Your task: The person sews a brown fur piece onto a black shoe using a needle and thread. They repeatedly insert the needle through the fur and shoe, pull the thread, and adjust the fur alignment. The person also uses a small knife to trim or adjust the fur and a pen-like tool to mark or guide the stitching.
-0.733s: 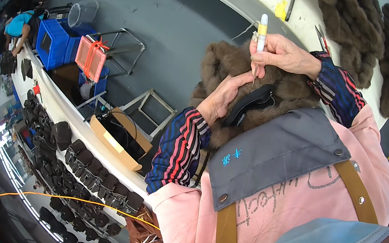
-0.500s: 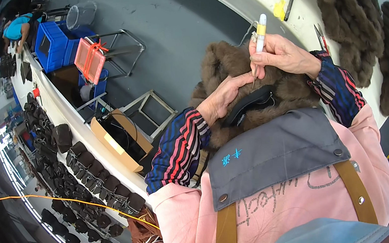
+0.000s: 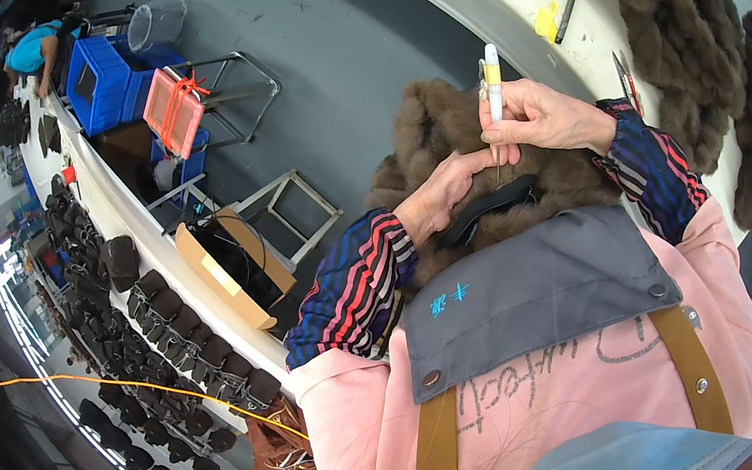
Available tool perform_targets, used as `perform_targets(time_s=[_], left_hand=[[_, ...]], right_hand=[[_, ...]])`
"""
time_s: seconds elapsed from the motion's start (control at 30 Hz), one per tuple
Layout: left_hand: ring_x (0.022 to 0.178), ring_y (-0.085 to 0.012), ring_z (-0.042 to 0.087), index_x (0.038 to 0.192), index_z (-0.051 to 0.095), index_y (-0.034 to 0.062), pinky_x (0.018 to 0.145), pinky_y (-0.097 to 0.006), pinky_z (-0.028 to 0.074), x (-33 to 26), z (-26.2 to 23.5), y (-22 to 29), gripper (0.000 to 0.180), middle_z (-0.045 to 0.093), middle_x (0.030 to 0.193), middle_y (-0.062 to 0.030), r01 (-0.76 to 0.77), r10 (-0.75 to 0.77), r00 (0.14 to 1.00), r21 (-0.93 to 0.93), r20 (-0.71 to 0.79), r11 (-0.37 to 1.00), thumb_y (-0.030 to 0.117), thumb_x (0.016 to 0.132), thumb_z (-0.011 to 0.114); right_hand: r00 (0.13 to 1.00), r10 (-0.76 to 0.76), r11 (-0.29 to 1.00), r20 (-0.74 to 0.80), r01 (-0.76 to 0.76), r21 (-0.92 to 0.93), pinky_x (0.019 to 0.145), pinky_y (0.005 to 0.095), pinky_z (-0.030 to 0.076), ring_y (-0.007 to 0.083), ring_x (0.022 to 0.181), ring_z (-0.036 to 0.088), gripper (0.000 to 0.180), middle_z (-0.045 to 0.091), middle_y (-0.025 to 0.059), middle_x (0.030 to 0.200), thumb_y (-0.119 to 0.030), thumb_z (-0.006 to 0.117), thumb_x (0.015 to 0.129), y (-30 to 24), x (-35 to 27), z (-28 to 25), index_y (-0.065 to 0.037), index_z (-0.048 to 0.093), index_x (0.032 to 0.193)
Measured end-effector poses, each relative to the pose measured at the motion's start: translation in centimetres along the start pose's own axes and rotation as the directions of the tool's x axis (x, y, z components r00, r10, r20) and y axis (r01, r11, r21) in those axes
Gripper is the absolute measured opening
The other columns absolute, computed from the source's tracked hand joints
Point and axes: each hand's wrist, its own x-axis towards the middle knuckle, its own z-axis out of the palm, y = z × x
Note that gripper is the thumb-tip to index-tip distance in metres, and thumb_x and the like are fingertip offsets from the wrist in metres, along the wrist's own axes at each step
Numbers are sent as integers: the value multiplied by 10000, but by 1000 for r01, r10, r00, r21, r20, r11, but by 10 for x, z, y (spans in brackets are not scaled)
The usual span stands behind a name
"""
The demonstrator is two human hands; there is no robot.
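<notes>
Brown fur [image 3: 443,132] seems braced by the left hand [image 3: 439,190], finger closure hidden; right fingers [image 3: 511,131] pinch a white-handled tool [image 3: 496,100], aimed toward six o'clock.

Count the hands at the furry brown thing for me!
2: the left hand is on the brown fur, and the right hand holds the white tool over it. Some fingers are partly hidden.

we've got thick fluffy brown fur [image 3: 423,126], real or faux we can't tell; tool [image 3: 496,103] has a smooth white plastic barrel w/ thin metal tip [image 3: 498,174]; black strip [image 3: 493,205] looks like matt cloth; bib [image 3: 531,294] = matt grey fabric; straps [image 3: 438,444] leathery-looking w/ shiny metal snaps [image 3: 703,385]; crates [image 3: 96,82] smooth blue plastic; box [image 3: 212,274] plain matt cardboard; floor [image 3: 318,39] smooth grey, tbh slightly scuffed
</notes>
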Motion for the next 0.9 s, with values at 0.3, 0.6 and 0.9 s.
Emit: perform_targets(time_s=[0.3,0.6,0.9], left_hand=[[1123,-125,305,1114,542,175,940,-324,198,5,-15,-3,423,428,1198,-31,-104,100,992,45,82,994,432,785,478],[1102,-89,333,1056,564,163,933,-282,212,-12,7,28,352,464,1151,16,76,-75,997,13,-35,997,391,805,468],[1100,-80,327,1071,556,167,934,-296,211,-5,1,19,367,444,1180,14,41,-39,999,55,-31,998,400,807,454]], right_hand=[[990,-43,983,-136,66,171,548,217,468,106,584,570,152,583,69,694,-164,531,843,-1,-5,-8,-22,479,824],[990,-58,984,-129,78,159,554,221,475,117,580,571,150,590,83,686,-150,529,847,5,-3,-8,-3,503,828],[994,-56,987,-97,70,146,539,218,473,115,578,573,147,589,86,690,-145,525,848,5,-1,-12,-2,501,828]])
